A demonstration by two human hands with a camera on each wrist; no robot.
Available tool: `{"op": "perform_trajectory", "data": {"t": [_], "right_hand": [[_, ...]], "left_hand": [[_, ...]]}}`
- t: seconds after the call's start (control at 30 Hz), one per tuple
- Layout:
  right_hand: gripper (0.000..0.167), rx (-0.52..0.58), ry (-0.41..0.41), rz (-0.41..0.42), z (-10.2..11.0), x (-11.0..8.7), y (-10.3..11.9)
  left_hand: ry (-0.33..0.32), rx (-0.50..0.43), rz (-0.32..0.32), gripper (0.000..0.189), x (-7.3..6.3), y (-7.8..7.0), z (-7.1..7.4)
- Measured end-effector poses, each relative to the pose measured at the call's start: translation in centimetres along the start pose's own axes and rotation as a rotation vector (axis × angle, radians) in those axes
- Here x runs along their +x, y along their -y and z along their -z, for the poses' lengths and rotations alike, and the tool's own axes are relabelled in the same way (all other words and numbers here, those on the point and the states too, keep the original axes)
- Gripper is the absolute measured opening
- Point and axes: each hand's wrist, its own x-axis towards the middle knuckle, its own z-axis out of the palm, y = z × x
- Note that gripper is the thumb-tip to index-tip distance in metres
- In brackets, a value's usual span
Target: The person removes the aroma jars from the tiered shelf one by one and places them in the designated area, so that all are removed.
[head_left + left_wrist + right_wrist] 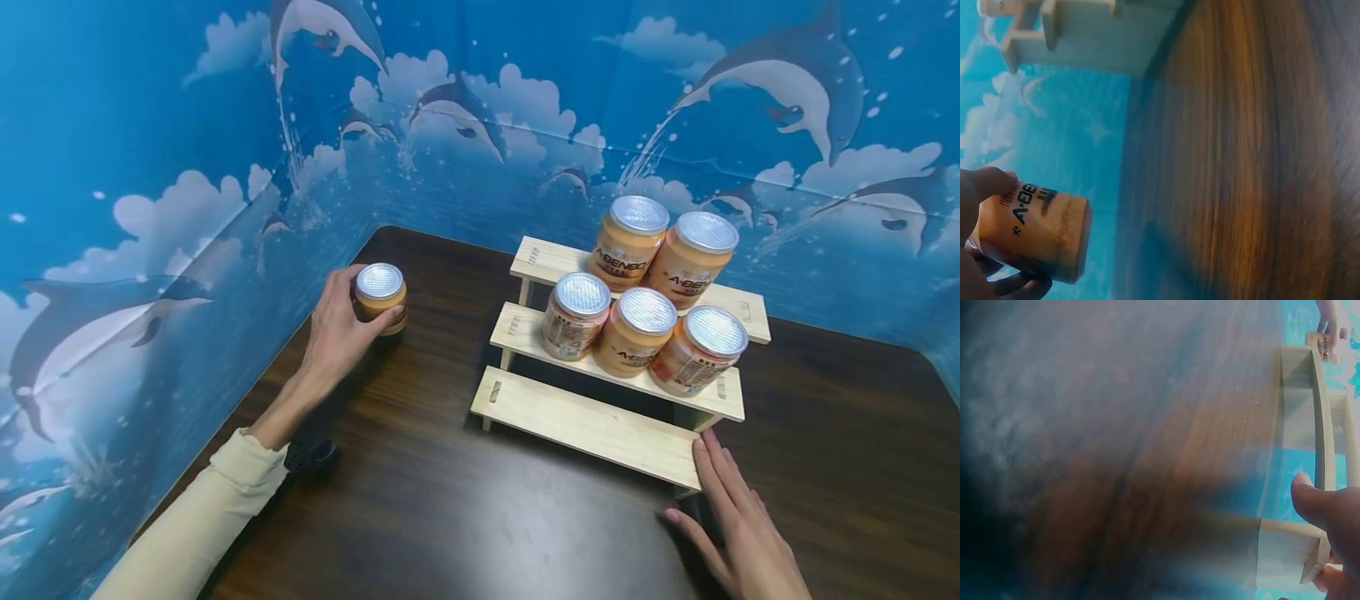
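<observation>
At the table's left side my left hand [341,325] holds an orange can [382,310] with a silver lid, thumb on one side and fingers on the other. In the left wrist view, blue backdrop shows between the base of this can [1041,231] and the tabletop. My right hand [738,521] has its fingers extended against the right end of a three-step wooden display rack [585,425]. The right wrist view shows that thumb [1313,500] near the lowest step. Similar cans stand on the rack: two on the top step and three on the middle step [517,329].
The dark wooden table [450,517] has rounded far corners. A blue dolphin-print cloth [480,167] hangs along its back and left side. Near my left wrist lies a small dark object [318,457], partly beside the sleeve [217,500]. The lowest step bears no cans.
</observation>
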Motion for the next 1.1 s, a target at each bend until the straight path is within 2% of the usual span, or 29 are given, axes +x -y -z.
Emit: {"op": "perform_trajectory", "data": {"t": [0.23, 0.5, 0.83, 1.1], "right_hand": [[0.109, 0.01, -0.018, 0.002, -0.2, 0.0, -0.2], [0.108, -0.002, -0.018, -0.014, -0.5, 0.1, 0.0], [0.105, 0.044, 0.007, -0.044, -0.1, -0.1, 0.3], [0.108, -0.025, -0.009, -0.011, 0.1, 0.3, 0.4]], "left_hand": [[0.063, -0.002, 0.066, 0.075, 1.7, 1.3, -1.8], [0.095, -0.019, 0.128, 0.077, 2.0, 3.0, -2.7], [0.097, -0.018, 0.13, 0.078, 2.3, 3.5, -3.4], [0.092, -0.014, 0.135, 0.078, 2.2, 3.7, -3.5]]}}
